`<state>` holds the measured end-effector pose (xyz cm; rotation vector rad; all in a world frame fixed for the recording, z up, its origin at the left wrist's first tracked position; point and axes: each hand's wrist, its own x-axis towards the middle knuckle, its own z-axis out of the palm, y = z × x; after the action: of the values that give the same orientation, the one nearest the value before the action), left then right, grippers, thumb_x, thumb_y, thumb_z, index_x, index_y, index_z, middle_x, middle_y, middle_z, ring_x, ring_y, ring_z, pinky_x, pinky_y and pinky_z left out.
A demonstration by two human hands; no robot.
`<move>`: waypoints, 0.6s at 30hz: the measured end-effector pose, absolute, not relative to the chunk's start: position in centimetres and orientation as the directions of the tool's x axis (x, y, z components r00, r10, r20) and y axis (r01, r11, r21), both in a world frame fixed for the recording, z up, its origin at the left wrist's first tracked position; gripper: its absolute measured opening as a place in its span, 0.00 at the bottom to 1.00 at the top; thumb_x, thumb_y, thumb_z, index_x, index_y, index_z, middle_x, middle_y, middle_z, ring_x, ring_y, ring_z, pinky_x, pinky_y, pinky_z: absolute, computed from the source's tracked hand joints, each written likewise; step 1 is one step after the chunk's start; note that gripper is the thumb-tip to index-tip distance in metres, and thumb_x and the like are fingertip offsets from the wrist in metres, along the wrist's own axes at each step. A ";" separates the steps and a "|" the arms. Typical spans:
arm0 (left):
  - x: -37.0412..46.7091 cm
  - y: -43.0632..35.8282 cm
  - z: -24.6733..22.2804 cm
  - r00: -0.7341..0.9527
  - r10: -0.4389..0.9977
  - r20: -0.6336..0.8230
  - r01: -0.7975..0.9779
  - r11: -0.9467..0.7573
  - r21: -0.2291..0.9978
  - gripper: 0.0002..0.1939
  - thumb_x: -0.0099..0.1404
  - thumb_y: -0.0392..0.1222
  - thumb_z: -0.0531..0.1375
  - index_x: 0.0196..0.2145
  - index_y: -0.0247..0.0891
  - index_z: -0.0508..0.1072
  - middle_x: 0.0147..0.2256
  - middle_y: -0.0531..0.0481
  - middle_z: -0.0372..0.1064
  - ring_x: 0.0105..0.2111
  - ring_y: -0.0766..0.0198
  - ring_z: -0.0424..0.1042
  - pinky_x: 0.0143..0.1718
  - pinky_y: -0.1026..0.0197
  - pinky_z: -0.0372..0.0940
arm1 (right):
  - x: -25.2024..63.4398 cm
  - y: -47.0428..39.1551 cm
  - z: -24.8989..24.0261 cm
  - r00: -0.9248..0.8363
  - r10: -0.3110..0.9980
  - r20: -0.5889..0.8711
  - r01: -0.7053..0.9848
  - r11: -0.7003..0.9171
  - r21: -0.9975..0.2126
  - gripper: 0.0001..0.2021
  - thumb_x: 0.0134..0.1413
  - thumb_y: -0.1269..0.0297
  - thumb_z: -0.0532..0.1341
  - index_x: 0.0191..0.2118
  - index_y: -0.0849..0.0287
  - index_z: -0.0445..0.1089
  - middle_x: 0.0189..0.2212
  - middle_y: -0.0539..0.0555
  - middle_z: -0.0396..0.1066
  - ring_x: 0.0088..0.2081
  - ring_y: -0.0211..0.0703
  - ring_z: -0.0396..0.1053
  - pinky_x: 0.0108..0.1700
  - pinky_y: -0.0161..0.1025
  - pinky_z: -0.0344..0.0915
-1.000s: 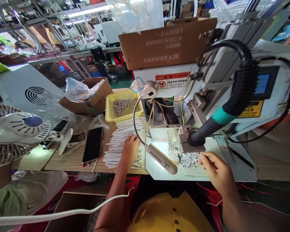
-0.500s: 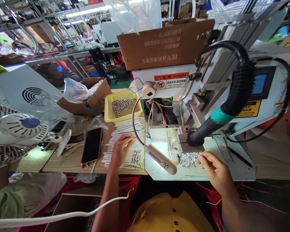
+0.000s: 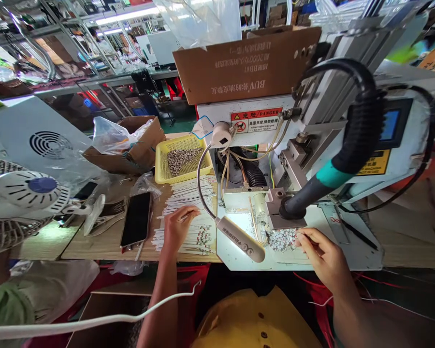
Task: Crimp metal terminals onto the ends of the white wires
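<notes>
Though nearly closed, left fingers above strips, right fingers beside pieces, any hold indiscernible.

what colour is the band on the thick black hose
Teal: the band around the thick black hose shows best in the head view.

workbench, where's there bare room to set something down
Bare wood shows on the bench, along its front edge left of the phone, and right of the white base plate. It is crowded by the left hand, among white strips, and by the right hand, at the pile of small pieces.
</notes>
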<state>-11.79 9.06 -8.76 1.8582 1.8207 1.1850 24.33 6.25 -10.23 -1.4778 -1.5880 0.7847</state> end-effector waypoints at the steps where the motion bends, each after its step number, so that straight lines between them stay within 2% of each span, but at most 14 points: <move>1: -11.8 9.1 -8.8 -0.114 0.928 0.355 0.713 -0.172 0.679 0.09 0.62 0.45 0.57 0.30 0.38 0.74 0.29 0.51 0.75 0.31 0.63 0.74 0.36 0.63 0.68 | 24.3 6.2 -10.2 0.017 0.989 0.145 0.483 0.119 -0.867 0.11 0.57 0.56 0.56 0.33 0.58 0.69 0.23 0.51 0.71 0.25 0.39 0.69 0.28 0.32 0.67; 5: -11.8 9.4 -8.9 -0.075 0.920 0.385 0.795 -0.177 0.580 0.10 0.65 0.43 0.53 0.34 0.38 0.73 0.31 0.50 0.75 0.33 0.62 0.74 0.37 0.62 0.67 | 24.4 6.2 -10.3 0.024 0.990 0.137 0.476 0.109 -0.873 0.12 0.57 0.55 0.57 0.34 0.59 0.69 0.23 0.52 0.71 0.25 0.40 0.69 0.27 0.32 0.67; 9: -11.5 9.6 -9.0 0.040 0.913 0.407 0.828 -0.259 0.498 0.10 0.65 0.42 0.53 0.38 0.39 0.73 0.36 0.48 0.76 0.39 0.60 0.73 0.43 0.58 0.66 | 24.4 6.2 -10.3 0.019 0.990 0.141 0.479 0.115 -0.870 0.12 0.57 0.55 0.56 0.34 0.58 0.69 0.23 0.52 0.71 0.25 0.40 0.69 0.28 0.32 0.67; 13: -11.4 9.7 -9.1 0.083 0.915 0.394 0.836 -0.279 0.472 0.08 0.64 0.42 0.56 0.36 0.42 0.75 0.35 0.49 0.75 0.39 0.59 0.72 0.44 0.56 0.66 | 24.4 6.2 -10.3 0.019 0.991 0.133 0.481 0.108 -0.870 0.12 0.57 0.55 0.56 0.34 0.58 0.69 0.23 0.52 0.71 0.25 0.40 0.68 0.28 0.33 0.67; 18: -11.3 9.4 -8.4 0.144 0.928 0.345 0.851 -0.294 0.435 0.09 0.64 0.40 0.54 0.36 0.43 0.75 0.36 0.49 0.73 0.41 0.59 0.70 0.45 0.56 0.66 | 24.3 6.2 -10.4 0.029 0.994 0.102 0.436 0.079 -0.896 0.11 0.57 0.55 0.56 0.34 0.57 0.68 0.24 0.54 0.71 0.24 0.42 0.68 0.26 0.36 0.67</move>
<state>-11.31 9.44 -8.37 2.2694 1.7778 0.8496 24.34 6.23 -10.39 -1.4788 -1.5320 0.8536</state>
